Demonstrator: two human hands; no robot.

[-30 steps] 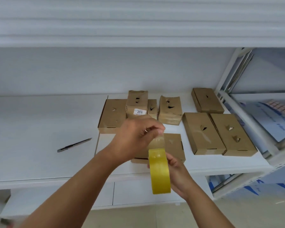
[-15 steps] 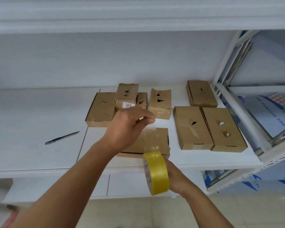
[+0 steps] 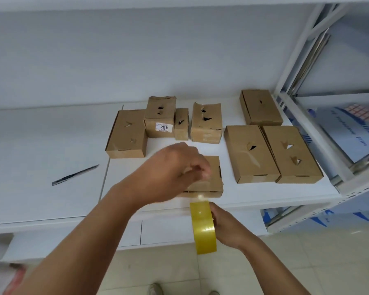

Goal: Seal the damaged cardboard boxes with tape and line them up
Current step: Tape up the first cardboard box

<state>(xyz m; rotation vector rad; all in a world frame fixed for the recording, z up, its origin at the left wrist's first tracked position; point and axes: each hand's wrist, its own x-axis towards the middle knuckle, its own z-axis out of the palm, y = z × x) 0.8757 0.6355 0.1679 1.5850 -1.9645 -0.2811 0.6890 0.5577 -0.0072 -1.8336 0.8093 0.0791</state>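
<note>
Since half a second ago, left hand (image 3: 175,165) has drawn the tape strip farther over the front-edge box (image 3: 209,177), fingers pinching its end. Knife (image 3: 75,175) lies left on the bench (image 3: 41,145). Right hand (image 3: 228,226) grips the yellow tape roll (image 3: 202,226) off the front edge.

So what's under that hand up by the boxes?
A brown box lies on the table under the left hand. Only its right part and front edge show; the hand covers the rest. The fingers look pinched, likely on tape, but they are blurred.
</note>
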